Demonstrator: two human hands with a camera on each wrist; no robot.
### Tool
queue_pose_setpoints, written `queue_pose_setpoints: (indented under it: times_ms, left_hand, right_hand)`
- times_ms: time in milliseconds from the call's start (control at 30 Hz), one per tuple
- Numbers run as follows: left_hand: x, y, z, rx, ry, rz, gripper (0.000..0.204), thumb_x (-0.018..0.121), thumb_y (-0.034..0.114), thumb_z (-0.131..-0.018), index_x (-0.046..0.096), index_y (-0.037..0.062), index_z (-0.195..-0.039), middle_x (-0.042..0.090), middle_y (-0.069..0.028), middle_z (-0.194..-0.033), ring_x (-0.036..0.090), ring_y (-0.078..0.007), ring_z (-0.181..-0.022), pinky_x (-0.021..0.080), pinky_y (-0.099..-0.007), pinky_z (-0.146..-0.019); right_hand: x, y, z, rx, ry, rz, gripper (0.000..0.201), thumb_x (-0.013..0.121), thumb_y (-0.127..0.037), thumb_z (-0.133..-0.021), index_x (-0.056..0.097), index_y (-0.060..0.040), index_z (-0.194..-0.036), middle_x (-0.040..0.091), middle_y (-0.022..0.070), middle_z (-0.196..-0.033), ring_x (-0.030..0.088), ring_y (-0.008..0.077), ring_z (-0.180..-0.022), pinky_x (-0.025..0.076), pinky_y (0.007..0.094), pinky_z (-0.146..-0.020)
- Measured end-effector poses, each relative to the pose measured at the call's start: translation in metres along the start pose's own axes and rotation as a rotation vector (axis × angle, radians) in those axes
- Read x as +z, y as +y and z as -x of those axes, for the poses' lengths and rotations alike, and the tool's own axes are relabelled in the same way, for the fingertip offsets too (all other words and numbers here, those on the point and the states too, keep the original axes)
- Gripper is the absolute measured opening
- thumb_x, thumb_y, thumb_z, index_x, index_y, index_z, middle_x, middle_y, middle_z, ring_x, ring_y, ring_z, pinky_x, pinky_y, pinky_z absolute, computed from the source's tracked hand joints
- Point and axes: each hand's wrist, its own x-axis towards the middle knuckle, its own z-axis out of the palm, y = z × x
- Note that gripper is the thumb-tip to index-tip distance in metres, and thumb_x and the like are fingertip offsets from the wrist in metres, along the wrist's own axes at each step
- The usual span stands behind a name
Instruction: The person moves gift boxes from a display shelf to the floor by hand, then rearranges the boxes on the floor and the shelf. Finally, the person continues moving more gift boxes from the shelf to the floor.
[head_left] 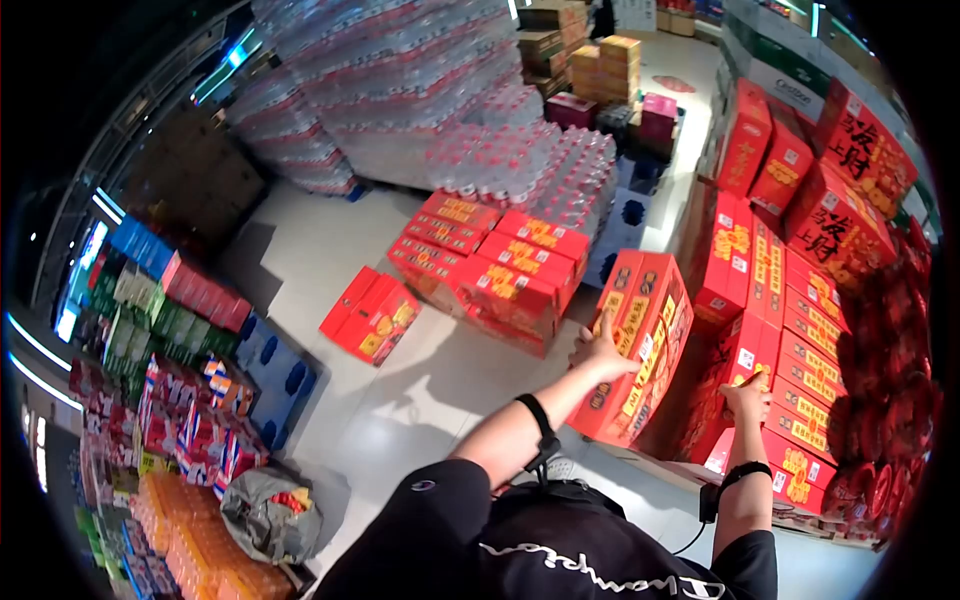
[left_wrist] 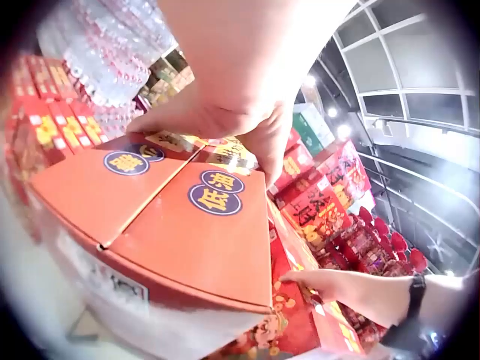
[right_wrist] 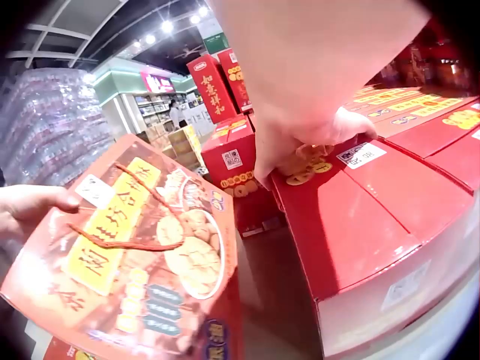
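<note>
My left hand (head_left: 600, 357) grips the top of a red cookie gift box (head_left: 655, 365), which stands apart from the stacked boxes. Seen from the left wrist, fingers and thumb span the orange-red lid panel (left_wrist: 187, 217) from side to side. Its broad face with a cookie picture and a cord handle (right_wrist: 135, 245) shows in the right wrist view. My right hand (head_left: 748, 402) holds the upper edge of another red gift box (right_wrist: 367, 217) in the row to the right. The thumb lies over its near side and the fingers are on top, partly hidden by the wrist.
More red gift boxes (head_left: 810, 370) fill the display at right. A block of red boxes (head_left: 510, 275) and a separate red pair (head_left: 370, 315) stand on the floor. Behind them rise shrink-wrapped bottles (head_left: 400, 90). Blue pallets (head_left: 275, 375) and a grey bag (head_left: 270, 515) are at left.
</note>
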Motion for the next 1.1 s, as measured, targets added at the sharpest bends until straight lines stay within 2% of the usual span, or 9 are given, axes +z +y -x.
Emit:
queue_pose_setpoints:
  times_ms: [33,67,167,300,433,533,733,933,1100]
  left_hand:
    - [-0.035,-0.006,0.019,0.008,0.067,-0.073,0.138,0.089,0.047,-0.058,-0.002,0.0225,-0.16,0.022,-0.0357,-0.15,0.031,-0.0492,-0.14,0.039,-0.0511,-0.109]
    - [-0.043,-0.031,0.017,0.042,0.041,-0.001,0.137,0.086,0.051,-0.06,-0.004,0.0275,-0.16,0.01,-0.0289,-0.158,0.029,-0.0487,-0.14,0.036,-0.0577,-0.11]
    - [-0.108,-0.061,0.06,0.031,0.066,0.057,0.137,0.09,0.043,-0.059,-0.001,0.0241,-0.16,0.018,-0.0299,-0.154,0.033,-0.0481,-0.138,0.037,-0.0572,-0.109]
    - [-0.151,-0.162,0.077,0.101,0.281,-0.146,0.137,0.093,0.044,-0.056,0.006,0.0161,-0.158,0.028,-0.0296,-0.151,0.036,-0.0465,-0.137,0.038,-0.0534,-0.11]
    - [-0.214,-0.254,0.102,-0.109,0.267,-0.247,0.137,0.091,0.047,-0.055,0.007,0.0187,-0.159,0.029,-0.0283,-0.15,0.034,-0.0451,-0.138,0.034,-0.0588,-0.109]
    - [-0.263,-0.337,0.098,-0.227,0.293,-0.276,0.137,0.091,0.047,-0.054,0.006,0.022,-0.159,0.029,-0.0288,-0.15,0.032,-0.0456,-0.139,0.031,-0.0609,-0.11]
    - [-0.378,-0.428,0.069,-0.394,0.182,-0.374,0.134,0.09,0.041,-0.056,0.006,0.0241,-0.159,0.028,-0.0324,-0.15,0.031,-0.0466,-0.139,0.028,-0.0604,-0.11]
    - [-0.462,-0.467,-0.018,-0.293,0.139,-0.526,0.132,0.09,0.04,-0.056,0.008,0.0237,-0.159,0.031,-0.0308,-0.148,0.033,-0.0458,-0.138,0.03,-0.0597,-0.11]
    - [-0.517,-0.452,-0.13,-0.158,0.103,-0.491,0.133,0.09,0.04,-0.056,0.009,0.0185,-0.159,0.034,-0.0286,-0.144,0.036,-0.0458,-0.136,0.033,-0.0563,-0.11]
  right_hand:
    - [-0.002,-0.004,0.004,0.019,0.014,0.01,0.119,0.079,-0.05,-0.066,0.009,-0.0275,-0.159,0.032,0.0272,-0.146,0.044,0.0483,-0.129,0.037,0.0562,-0.107]
    - [0.003,-0.003,0.0,-0.015,0.067,-0.011,0.117,0.079,-0.049,-0.065,0.011,-0.0284,-0.159,0.033,0.0275,-0.145,0.045,0.0483,-0.128,0.037,0.0559,-0.107]
    - [0.014,0.008,0.001,-0.032,0.153,-0.037,0.115,0.077,-0.049,-0.064,0.013,-0.034,-0.159,0.041,0.0251,-0.139,0.048,0.0453,-0.124,0.04,0.0539,-0.104]
    - [0.008,0.011,0.01,-0.08,0.176,-0.059,0.113,0.08,-0.042,-0.064,0.017,-0.0315,-0.158,0.043,0.0265,-0.134,0.05,0.0465,-0.121,0.042,0.0551,-0.102]
    - [0.011,0.017,0.025,-0.087,0.211,-0.059,0.118,0.082,-0.042,-0.063,0.013,-0.0365,-0.159,0.044,0.0275,-0.133,0.052,0.0463,-0.12,0.042,0.0553,-0.102]
    - [0.007,0.023,0.032,-0.081,0.395,-0.04,0.117,0.082,-0.044,-0.062,0.016,-0.0375,-0.158,0.048,0.0259,-0.128,0.055,0.0461,-0.115,0.045,0.0554,-0.099]
    - [-0.066,0.023,0.067,-0.272,0.593,-0.057,0.109,0.08,-0.035,-0.065,0.021,-0.0339,-0.158,0.05,0.0247,-0.115,0.057,0.0456,-0.106,0.048,0.0524,-0.093]
    - [-0.122,-0.102,0.192,-0.627,0.397,-0.095,0.113,0.081,-0.016,-0.05,0.033,-0.019,-0.152,0.047,0.0219,-0.126,0.05,0.0424,-0.116,0.046,0.0487,-0.099]
    - [-0.121,-0.232,0.197,-0.746,0.21,0.081,0.113,0.084,-0.019,-0.047,0.036,-0.0167,-0.148,0.046,0.0203,-0.125,0.049,0.0435,-0.115,0.045,0.0523,-0.098]
